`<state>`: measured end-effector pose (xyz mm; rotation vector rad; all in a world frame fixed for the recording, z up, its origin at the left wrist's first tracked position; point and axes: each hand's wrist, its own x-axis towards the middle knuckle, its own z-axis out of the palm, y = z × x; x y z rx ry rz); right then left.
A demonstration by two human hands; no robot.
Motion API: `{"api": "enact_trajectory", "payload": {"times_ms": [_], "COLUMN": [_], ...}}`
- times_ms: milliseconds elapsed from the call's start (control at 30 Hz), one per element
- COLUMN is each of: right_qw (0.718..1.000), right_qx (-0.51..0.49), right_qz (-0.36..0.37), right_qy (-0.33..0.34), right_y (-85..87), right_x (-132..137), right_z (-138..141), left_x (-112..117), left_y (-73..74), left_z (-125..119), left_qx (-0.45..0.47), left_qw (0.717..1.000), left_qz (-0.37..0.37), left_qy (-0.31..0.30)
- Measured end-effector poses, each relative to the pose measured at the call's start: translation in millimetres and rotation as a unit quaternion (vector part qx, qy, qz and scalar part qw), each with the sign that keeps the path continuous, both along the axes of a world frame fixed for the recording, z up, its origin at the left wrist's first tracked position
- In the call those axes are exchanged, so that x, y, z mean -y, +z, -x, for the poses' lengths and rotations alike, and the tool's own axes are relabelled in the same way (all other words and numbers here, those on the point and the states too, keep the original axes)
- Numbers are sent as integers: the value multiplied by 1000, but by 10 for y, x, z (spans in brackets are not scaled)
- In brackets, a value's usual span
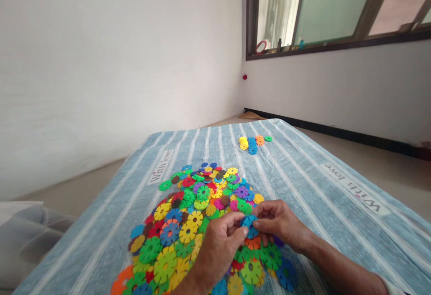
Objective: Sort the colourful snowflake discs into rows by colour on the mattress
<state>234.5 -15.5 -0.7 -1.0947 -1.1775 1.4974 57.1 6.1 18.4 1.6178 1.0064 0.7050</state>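
Observation:
A big heap of flat, notched plastic discs [188, 223] in many colours lies on a striped blue cloth [313, 182]. Both of my hands meet over the heap's near right side. My left hand [218, 245] and my right hand [279, 223] each pinch the same blue disc [249, 224], held just above the pile. An orange disc shows right under it. Whether a second disc is joined to the blue one I cannot make out.
A small separate group of discs [253, 143], yellow, blue, orange and green, lies farther back on the cloth. The cloth reads "With love" twice. White walls stand behind, a window at the upper right, bare floor around the cloth's edges.

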Motion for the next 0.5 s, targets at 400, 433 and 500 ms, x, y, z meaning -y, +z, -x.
{"api": "enact_trajectory", "payload": {"times_ms": [400,433,500], "right_qw": [940,934,926], "right_qx": [229,241,254], "right_qz": [-105,-106,-108], "right_qy": [-231,-243,-257], "right_y": [79,48,-2], "right_x": [-1184,-1360,-1676], "right_z": [-737,-799,-888], "left_x": [-41,-45,-56], "left_y": [-202,-224,-286], "left_z": [69,74,81], "left_qx": [-49,-55,-62], "left_qw": [969,963,952], "left_qz": [-239,-261,-298], "left_qy": [44,42,46]}}
